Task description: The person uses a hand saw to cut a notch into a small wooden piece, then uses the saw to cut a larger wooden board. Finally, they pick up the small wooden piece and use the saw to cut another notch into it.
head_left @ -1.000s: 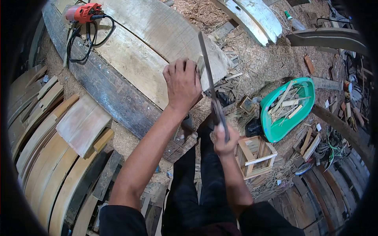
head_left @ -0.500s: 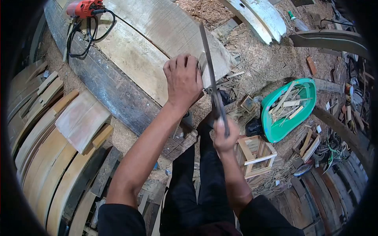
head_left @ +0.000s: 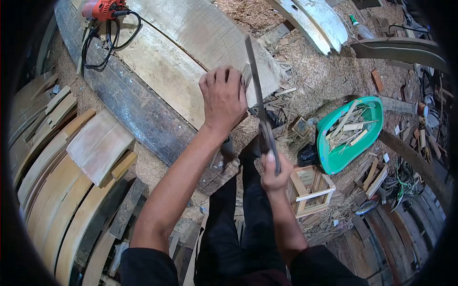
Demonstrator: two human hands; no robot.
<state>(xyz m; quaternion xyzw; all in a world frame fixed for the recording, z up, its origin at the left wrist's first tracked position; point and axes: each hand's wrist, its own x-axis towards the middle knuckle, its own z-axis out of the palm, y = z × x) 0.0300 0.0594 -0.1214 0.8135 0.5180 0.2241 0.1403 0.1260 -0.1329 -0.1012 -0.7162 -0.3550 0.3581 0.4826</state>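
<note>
My left hand (head_left: 223,97) presses a small wooden piece (head_left: 246,75) against the edge of a big pale curved plank (head_left: 191,43). My right hand (head_left: 274,171) grips the dark handle of a hand saw (head_left: 256,90). Its long narrow blade runs up and away from me, passing just right of my left fingers and across the small piece. My dark-trousered legs are below both hands.
An orange power tool (head_left: 102,8) with a black cord lies on the plank at the top left. Curved wooden staves (head_left: 62,181) are stacked at left. A green basin (head_left: 350,133) of offcuts and a small wooden crate (head_left: 310,188) sit at right amid sawdust.
My right hand and the saw have drawn back toward me by a little. My left hand stays pressed on the small piece.
</note>
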